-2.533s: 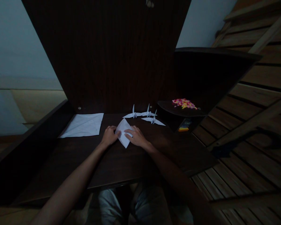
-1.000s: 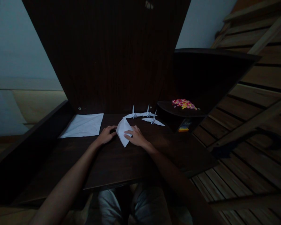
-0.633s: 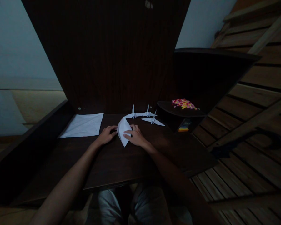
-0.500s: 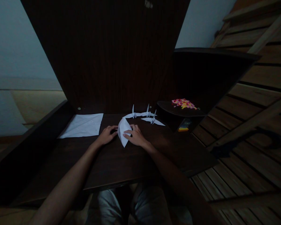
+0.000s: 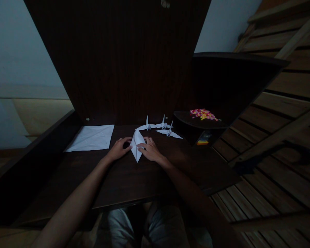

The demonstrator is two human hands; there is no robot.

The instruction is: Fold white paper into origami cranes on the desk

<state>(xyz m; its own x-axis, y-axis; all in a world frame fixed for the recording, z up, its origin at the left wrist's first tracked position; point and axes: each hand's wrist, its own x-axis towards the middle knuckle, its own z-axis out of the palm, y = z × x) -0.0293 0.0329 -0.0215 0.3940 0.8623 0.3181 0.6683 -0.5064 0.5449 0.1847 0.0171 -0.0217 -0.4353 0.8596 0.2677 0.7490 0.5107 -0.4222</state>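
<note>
A diamond-shaped sheet of folded white paper (image 5: 137, 138) lies on the dark wooden desk in front of me, a crease running down its middle. My left hand (image 5: 120, 149) pinches its left edge with thumb and fingertips. From the other side, my right hand (image 5: 151, 150) grips the right edge, its thumb lying across the paper near the centre. Just behind stand three white paper cranes: a left one (image 5: 148, 126), a middle one (image 5: 164, 125) and a nearer one (image 5: 169, 132). The undersides of both hands' fingertips are hidden.
A flat creased white sheet (image 5: 91, 138) lies on the desk (image 5: 134, 186) at left. Small pink, red and yellow pieces (image 5: 203, 114) are heaped on a low corner shelf (image 5: 183, 119) at right, with a yellow-edged item (image 5: 202, 142) beneath. A dark panel (image 5: 123, 69) rises behind.
The paper's left flap has folded inward, so a centre crease and narrower diamond now show. My left thumb has moved slightly right onto its edge. The cranes have not moved.
</note>
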